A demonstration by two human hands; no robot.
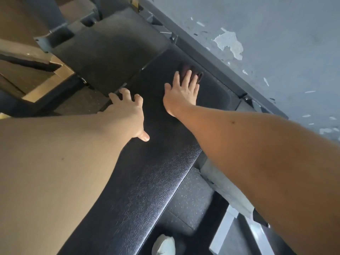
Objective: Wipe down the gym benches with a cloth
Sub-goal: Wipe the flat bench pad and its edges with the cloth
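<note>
Your right hand (181, 94) lies flat on the dark reddish cloth (185, 68). Its fingers (187, 78) are straight and spread, pressing the cloth onto the black padded worktop (147, 181) near the far end, close to the right edge. The cloth shows only beyond the fingertips. Your left hand (128, 115) rests at the worktop's left side, thumb out. Its fingers (125, 92) are bent and appear to hook over the edge, though shadow hides the contact. A grey wall (276, 43) with peeling paint runs along the right.
</note>
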